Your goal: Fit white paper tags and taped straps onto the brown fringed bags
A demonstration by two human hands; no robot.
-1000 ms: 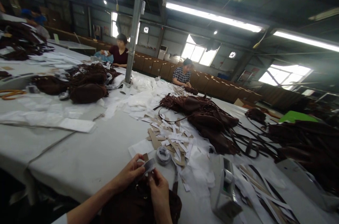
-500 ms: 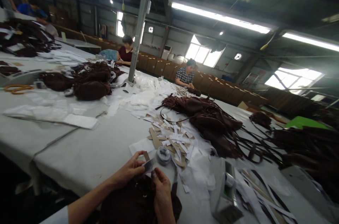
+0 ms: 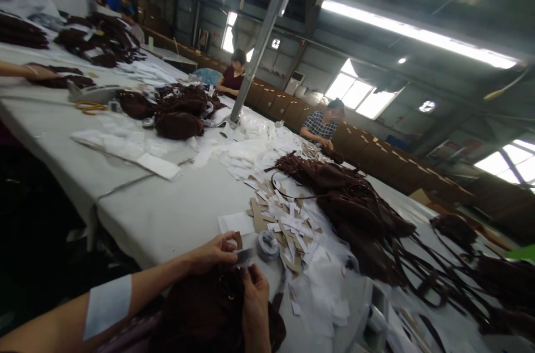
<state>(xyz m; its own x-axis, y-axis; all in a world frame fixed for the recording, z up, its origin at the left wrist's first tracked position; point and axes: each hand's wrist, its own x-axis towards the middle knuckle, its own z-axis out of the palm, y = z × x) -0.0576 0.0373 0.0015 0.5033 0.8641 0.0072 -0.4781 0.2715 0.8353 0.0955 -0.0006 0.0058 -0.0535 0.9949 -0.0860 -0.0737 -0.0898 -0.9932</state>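
Note:
At the bottom centre a dark brown bag (image 3: 196,308) lies against the table's near edge, under both hands. My left hand (image 3: 221,253) pinches a small brown strip (image 3: 238,239) and a greyish, shiny piece (image 3: 243,256) above the bag. My right hand (image 3: 256,292) is closed at the right end of the shiny piece, fingertips pressed together; its palm rests by the bag. A roll of clear tape (image 3: 267,245) lies just right of the hands. White patch (image 3: 107,305) covers part of my left forearm.
Cardboard and white strips (image 3: 288,225) lie beyond the roll. Brown bags (image 3: 355,208) are heaped to the right, others (image 3: 179,124) at left near orange scissors (image 3: 91,107). A metal post (image 3: 267,35) rises mid-table. Two people work across; another person's arm (image 3: 12,69) reaches in at left.
The view has turned left, bringing another person's arm and more of the table's left side into sight. Both hands keep nearly the same pinch above the bag.

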